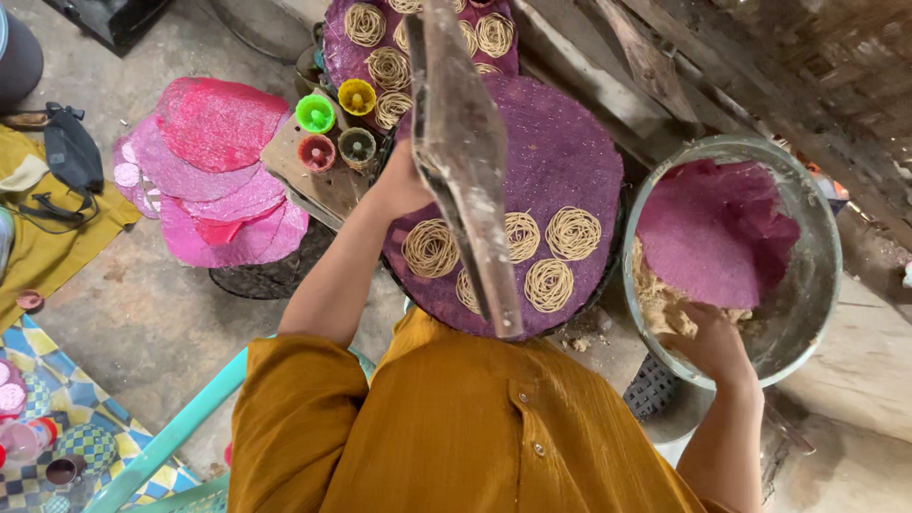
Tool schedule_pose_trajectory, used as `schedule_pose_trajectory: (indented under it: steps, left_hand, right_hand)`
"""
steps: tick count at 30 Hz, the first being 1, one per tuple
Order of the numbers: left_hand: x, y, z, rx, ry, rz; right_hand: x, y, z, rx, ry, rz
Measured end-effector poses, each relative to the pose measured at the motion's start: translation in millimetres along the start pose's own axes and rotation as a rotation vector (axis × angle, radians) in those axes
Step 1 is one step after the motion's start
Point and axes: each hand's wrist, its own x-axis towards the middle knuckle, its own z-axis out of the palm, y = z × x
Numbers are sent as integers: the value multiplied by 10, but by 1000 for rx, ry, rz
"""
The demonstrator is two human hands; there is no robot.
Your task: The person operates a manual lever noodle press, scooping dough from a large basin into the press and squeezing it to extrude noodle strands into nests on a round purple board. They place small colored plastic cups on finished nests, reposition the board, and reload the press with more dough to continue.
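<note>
My right hand (714, 344) digs closed into the dough (662, 306) in the metal bowl (817, 285), lower right. My left hand (399, 185) grips the wooden press (463, 152) at centre; if it slips, it could crush the noodle coils (549, 283) on the purple mat (570, 152).

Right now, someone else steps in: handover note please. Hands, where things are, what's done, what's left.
Left hand: raised beside the wooden press lever, over the purple round mat; its grip is hidden.
Right hand: in the metal bowl, on the pale dough next to a pink mat.
Done: five noodle coils lie on the purple mat's near half; the mat behind it holds more coils.
Left: the purple mat's far half is bare. Spare pink mats are stacked on the floor to the left, beside coloured moulds.
</note>
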Motion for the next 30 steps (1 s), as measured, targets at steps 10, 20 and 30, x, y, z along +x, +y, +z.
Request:
schedule_pose_trajectory:
  steps: [10, 20, 30]
  left_hand:
    - [494, 405, 769, 509, 142, 3]
    - [223, 490, 131, 56, 334, 107]
    - [60, 642, 30, 71, 336, 98]
  right_hand:
    - [945, -1395, -137, 1204, -34, -75]
    - [1717, -2581, -110, 1121, -49, -400]
    - [1721, -2850, -128, 1051, -80, -483]
